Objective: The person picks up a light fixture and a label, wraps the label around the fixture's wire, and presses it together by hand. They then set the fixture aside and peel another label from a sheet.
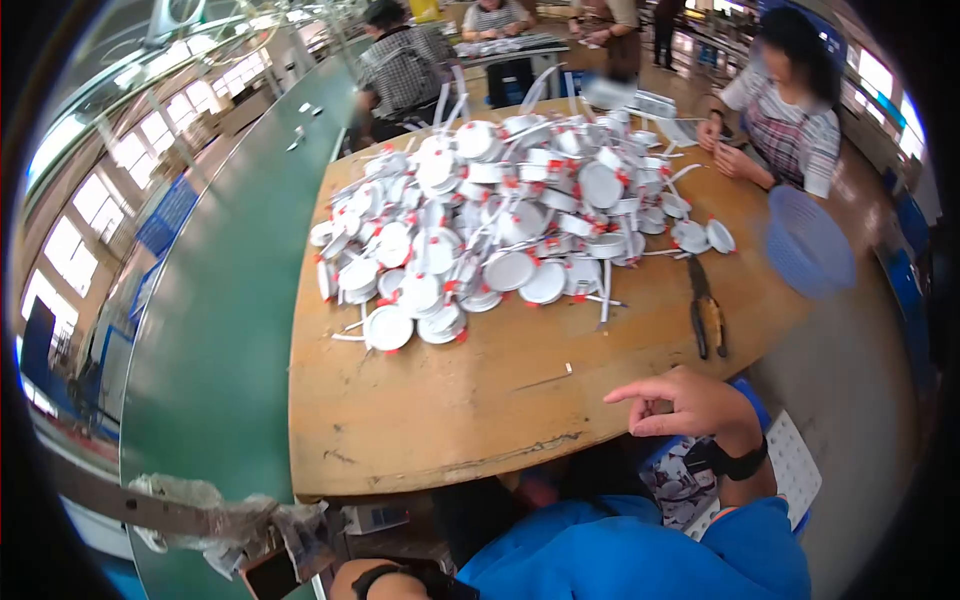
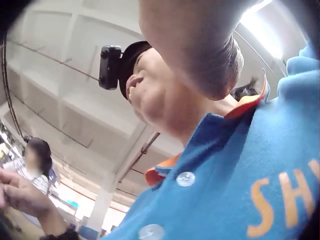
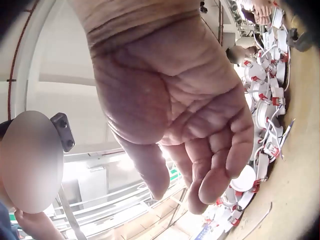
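Observation:
Above the table's front edge, the right hand (image 1: 685,402) hangs in the air, index finger extended and the others loosely bent, with nothing in it. Its palm (image 3: 175,105) fills the right wrist view. The left hand (image 2: 195,45) is raised close to the person's chin in the left wrist view; its fingers are out of that frame. White round parts (image 1: 510,270) with red clips and white strips lie in a large heap on the wooden table (image 1: 430,400). Pliers (image 1: 707,315) with dark and orange handles lie between the heap and the right hand.
A blue basket (image 1: 810,243) stands at the table's right edge, near a seated person (image 1: 785,120). A green conveyor surface (image 1: 220,290) runs along the left. More people (image 1: 400,75) sit beyond the heap. Crumpled plastic (image 1: 220,525) hangs at the lower left.

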A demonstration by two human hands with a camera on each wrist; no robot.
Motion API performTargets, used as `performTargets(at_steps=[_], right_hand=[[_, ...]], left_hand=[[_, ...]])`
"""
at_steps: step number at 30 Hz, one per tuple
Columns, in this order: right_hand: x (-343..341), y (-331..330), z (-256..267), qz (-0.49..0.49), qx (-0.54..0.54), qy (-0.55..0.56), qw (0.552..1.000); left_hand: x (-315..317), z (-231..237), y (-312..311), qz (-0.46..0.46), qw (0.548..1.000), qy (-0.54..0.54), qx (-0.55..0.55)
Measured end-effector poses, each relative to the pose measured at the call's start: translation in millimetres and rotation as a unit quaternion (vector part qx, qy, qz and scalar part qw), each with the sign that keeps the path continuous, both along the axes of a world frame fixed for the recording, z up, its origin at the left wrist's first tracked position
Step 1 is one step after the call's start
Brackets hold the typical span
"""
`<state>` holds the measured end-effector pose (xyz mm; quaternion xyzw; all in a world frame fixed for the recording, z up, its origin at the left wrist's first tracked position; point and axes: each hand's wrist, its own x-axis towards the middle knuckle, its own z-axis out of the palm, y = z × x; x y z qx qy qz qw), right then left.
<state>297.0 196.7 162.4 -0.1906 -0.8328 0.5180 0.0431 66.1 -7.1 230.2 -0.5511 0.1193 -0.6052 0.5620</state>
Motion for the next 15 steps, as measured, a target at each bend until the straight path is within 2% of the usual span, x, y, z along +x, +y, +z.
performTargets(at_steps=[1,2,3,4,5,6,9,11,12,13,15], right_hand=[[-4.8,-1.5,-1.1,0.006,0.004,0.001,1.000],[-10.9,-3.3,-1.7,0.009,-0.002,-0.002,1.000],[-16.9,-4.4,-4.4,0.022,0.010,0.001,1.000],[-20.8,-5.1,-6.9,0.029,0.023,0.006,0.999],[-22.1,-4.1,-6.9,0.031,0.040,0.010,0.999],[-23.6,-3.7,-4.0,0.041,0.030,0.029,0.998],[-23.6,-4.8,11.0,0.029,0.032,0.059,0.997],[-23.0,-6.7,10.0,0.005,0.045,0.046,0.998],[-21.9,-5.5,7.3,0.000,0.065,0.037,0.997],[-16.9,-2.4,2.5,-0.021,0.085,0.034,0.996],[-10.3,4.0,-10.0,-0.055,0.119,0.031,0.991]], left_hand=[[-14.9,-3.5,14.8,-0.045,0.997,0.053,0.037],[-26.8,-22.1,7.2,0.030,0.979,-0.010,-0.203],[-35.3,-39.4,-5.0,0.103,0.893,-0.080,-0.430],[-41.8,-63.0,-7.6,0.108,0.786,-0.189,-0.578],[-46.5,-80.2,-6.2,0.137,0.639,-0.286,-0.701],[-52.7,-92.0,6.3,0.029,0.574,-0.360,-0.735],[-76.5,-131.1,5.7,-0.143,0.460,-0.464,-0.743],[-90.5,-150.9,10.1,-0.135,0.432,-0.460,-0.764],[-96.4,-156.5,13.8,-0.151,0.403,-0.478,-0.766],[-105.6,-163.4,20.3,-0.188,0.392,-0.484,-0.760],[-117.5,-157.8,28.0,-0.232,0.277,-0.549,-0.754]])
